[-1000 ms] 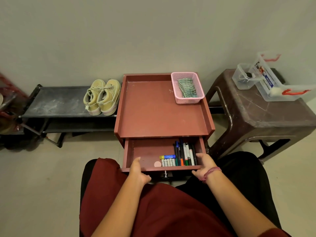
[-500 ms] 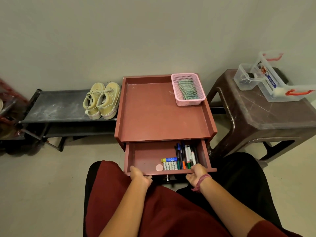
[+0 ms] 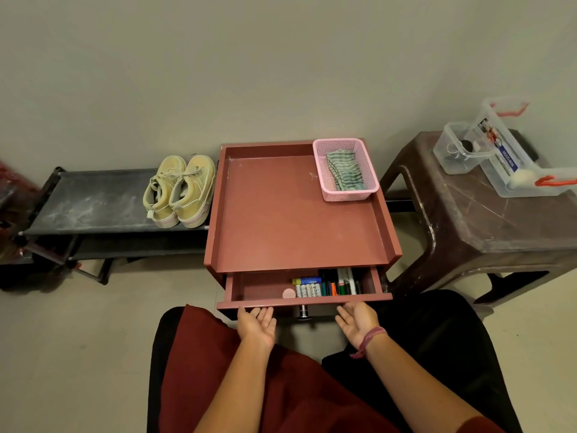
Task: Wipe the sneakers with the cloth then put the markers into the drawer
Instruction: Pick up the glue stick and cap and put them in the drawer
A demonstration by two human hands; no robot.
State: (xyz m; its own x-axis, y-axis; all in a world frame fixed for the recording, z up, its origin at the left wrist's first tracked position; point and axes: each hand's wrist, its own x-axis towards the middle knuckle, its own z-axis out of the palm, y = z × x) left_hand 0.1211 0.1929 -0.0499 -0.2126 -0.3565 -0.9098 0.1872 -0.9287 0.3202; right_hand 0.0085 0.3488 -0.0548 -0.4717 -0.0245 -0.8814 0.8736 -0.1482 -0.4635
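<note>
The reddish-brown table's drawer (image 3: 259,290) stands partly open, with several markers (image 3: 338,284) lying in its right half beside small batteries and a pink disc. My left hand (image 3: 256,323) and my right hand (image 3: 357,320) have straight fingers against the drawer's front panel, on either side of its metal knob (image 3: 303,312). A pair of yellow sneakers (image 3: 179,190) sits on a low black rack (image 3: 93,201) at the left. The green striped cloth (image 3: 343,170) lies in a pink basket (image 3: 345,193) on the table's back right corner.
A dark brown plastic stool (image 3: 487,220) stands to the right, carrying clear plastic containers (image 3: 512,151) with red handles. The table top (image 3: 287,214) has raised edges. My lap in red and black fabric fills the foreground. A plain wall runs behind everything.
The drawer has slid inward, hiding more of the markers. Both hands went from gripping its front edge to pressing flat against the panel.
</note>
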